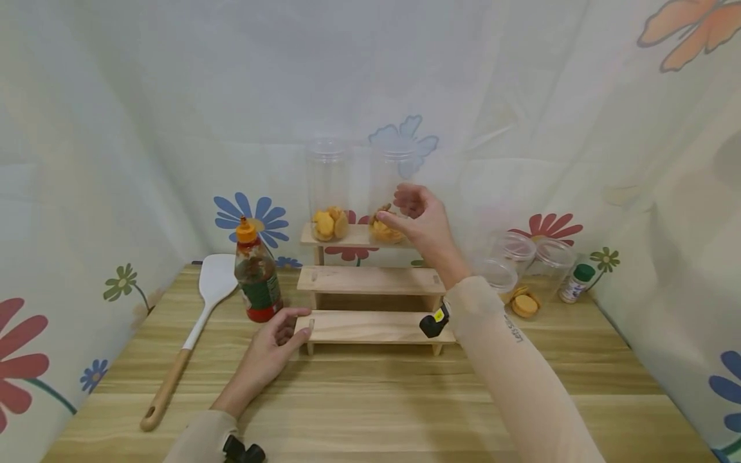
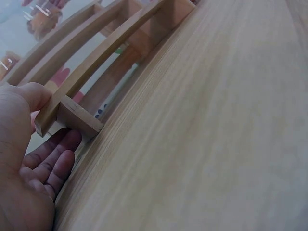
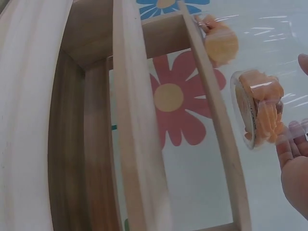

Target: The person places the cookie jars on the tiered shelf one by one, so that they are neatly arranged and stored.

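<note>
A three-step wooden rack (image 1: 370, 280) stands in the middle of the table. My left hand (image 1: 269, 352) grips the left end of its lowest step, the thumb on top and the fingers curled by the end leg (image 2: 79, 118). Up at the top step, my right hand (image 1: 429, 228) holds a clear plastic jar (image 1: 389, 173) with golden biscuits in its bottom, thumb and fingers on opposite sides. In the right wrist view this jar's base (image 3: 245, 110) shows apart from the step's edge. Another clear jar (image 1: 327, 183) of biscuits stands upright on the top step's left part.
Left of the rack stands a sauce bottle (image 1: 258, 283) with an orange cap, beside a white spatula (image 1: 217, 276) with a wooden handle. Several clear jars (image 1: 551, 267) and a green-capped shaker (image 1: 576, 284) stand at the right. A flowered curtain (image 1: 260, 96) hangs behind.
</note>
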Demonstrator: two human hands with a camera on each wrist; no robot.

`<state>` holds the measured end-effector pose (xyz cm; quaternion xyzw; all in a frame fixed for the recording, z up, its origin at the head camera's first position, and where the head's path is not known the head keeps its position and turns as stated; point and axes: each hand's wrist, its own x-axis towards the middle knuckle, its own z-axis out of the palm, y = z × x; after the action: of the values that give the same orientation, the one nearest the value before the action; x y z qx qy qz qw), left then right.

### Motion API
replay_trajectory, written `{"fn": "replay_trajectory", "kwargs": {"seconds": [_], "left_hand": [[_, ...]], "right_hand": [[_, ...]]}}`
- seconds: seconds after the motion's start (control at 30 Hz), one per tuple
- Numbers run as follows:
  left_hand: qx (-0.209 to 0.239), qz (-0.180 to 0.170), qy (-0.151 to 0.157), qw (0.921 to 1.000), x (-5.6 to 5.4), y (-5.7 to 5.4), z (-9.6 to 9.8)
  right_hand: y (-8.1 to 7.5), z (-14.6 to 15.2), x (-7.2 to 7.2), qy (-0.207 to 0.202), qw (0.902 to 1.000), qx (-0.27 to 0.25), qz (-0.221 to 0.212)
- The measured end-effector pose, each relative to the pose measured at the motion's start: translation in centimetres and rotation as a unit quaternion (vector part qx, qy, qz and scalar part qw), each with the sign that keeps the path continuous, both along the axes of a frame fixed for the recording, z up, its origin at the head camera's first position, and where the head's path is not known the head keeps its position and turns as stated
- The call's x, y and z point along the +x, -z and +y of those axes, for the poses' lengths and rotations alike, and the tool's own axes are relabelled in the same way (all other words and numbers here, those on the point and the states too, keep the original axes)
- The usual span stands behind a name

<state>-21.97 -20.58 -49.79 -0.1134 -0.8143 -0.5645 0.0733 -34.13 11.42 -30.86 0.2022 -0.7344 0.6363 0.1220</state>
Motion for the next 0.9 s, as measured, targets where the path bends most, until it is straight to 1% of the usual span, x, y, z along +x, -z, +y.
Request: {"fn": "replay_trajectory", "kwargs": {"seconds": [0.2,0.37,0.57,0.7,0.9], "left_hand": [[0.003,-0.003,0.003,1.0,-0.1,0.1,0.1],[0.004,-0.003,0.007,1.0,-0.2,0.1,0.2],[0.007,-0.002,0.006,1.0,-0.1,0.1,0.0],[0.007,-0.003,0.007,0.9999,0.0,0.1,0.0],[0.004,-0.002,0.003,1.0,0.0,0.0,0.0]], "right_hand": [[1.0,-0.1,-0.8,0.001,0.9999,0.004,-0.016],[1.4,-0.1,-1.2,0.009,0.9998,0.009,-0.018],[1.6,-0.6,-1.8,0.018,0.9992,0.031,-0.017],[1.6,-0.8,-1.8,0.019,0.9989,0.038,-0.02],[1.4,-1.0,-1.6,0.032,0.9971,0.057,-0.038]]}}
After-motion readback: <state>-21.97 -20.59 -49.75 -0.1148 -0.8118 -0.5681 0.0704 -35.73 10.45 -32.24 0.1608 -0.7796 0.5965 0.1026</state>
